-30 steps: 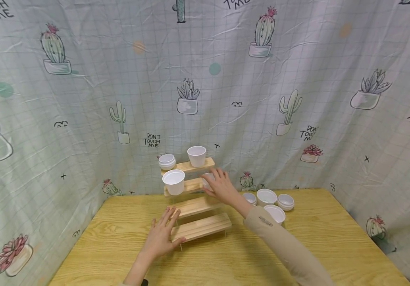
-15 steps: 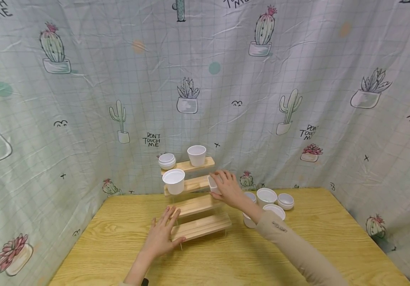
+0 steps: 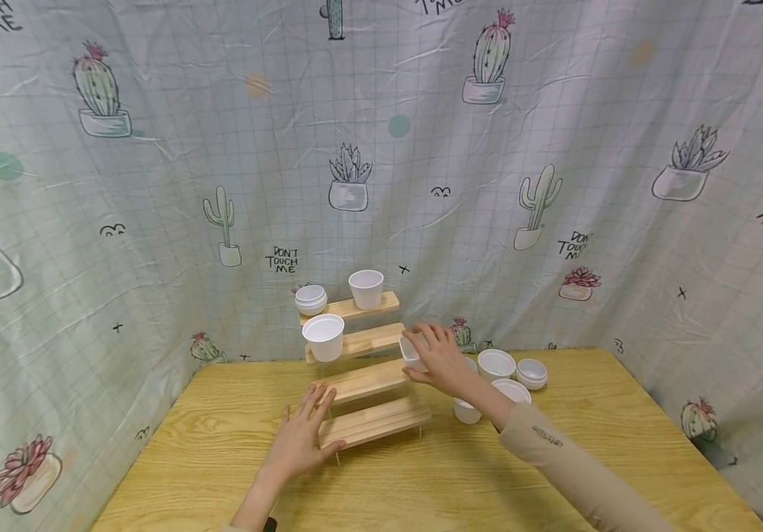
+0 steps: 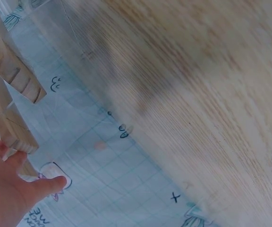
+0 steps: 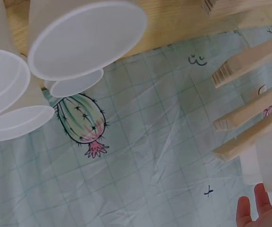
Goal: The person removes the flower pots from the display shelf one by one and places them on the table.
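Observation:
A stepped wooden stand [image 3: 373, 425] with narrow plank shelves stands on the table. My left hand [image 3: 298, 441] rests at the left end of its lower shelves, fingers spread and fairly straight; in the left wrist view the hand [image 4: 6, 189] touches the plank ends. My right hand [image 3: 439, 360] grips a small white flower pot [image 3: 413, 352] just off the right end of the second shelf from the top. That shelf also bears a white pot [image 3: 324, 340] at its left. On the top shelf stand a rounded white pot [image 3: 311, 301] and a tapered one [image 3: 366, 290].
To the right of the stand, several white pots cluster on the wood-grain table [image 3: 594, 443], among them a wide pot [image 3: 496, 363], a rounded one [image 3: 531, 373] and one partly behind my right arm [image 3: 467, 411]. A cactus-print curtain [image 3: 401, 222] hangs close behind.
My right hand has moved right and slightly toward me, bringing its pot from over the second shelf to beyond the shelf's right end. The left hand stays where it was.

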A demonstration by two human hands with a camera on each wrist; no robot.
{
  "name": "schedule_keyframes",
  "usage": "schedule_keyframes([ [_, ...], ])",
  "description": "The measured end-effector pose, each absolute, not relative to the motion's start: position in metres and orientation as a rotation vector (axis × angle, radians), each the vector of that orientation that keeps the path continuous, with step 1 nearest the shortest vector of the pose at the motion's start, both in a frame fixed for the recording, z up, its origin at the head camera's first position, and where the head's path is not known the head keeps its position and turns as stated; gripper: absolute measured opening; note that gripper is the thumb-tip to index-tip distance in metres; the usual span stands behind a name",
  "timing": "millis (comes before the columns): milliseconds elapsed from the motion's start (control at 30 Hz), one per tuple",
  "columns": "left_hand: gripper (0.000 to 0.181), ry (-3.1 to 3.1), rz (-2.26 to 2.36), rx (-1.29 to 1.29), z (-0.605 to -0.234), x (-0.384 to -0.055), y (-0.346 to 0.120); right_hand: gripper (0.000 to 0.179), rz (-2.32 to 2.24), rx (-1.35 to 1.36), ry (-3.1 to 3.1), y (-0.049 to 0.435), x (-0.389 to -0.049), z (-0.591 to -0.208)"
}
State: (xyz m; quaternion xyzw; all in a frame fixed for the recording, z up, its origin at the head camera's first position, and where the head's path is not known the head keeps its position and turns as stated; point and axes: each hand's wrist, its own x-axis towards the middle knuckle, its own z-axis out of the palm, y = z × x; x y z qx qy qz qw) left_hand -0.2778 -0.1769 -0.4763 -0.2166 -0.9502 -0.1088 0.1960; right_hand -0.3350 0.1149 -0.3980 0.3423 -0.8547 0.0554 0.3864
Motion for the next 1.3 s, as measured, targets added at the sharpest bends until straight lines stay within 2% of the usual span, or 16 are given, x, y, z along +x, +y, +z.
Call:
schedule_keyframes([
  [567,0.088,-2.657,-0.288,-0.601,-0.475,-0.278,-0.175,0.061,0.098,0.884,-2.164,0.146,-0.304,-0.406],
  [1300,0.088,-2.677,-0.305,-0.607,-0.475,-0.277,-0.176,0.059,0.149,0.838,-2.199,0.188,-0.285,-0.425],
])
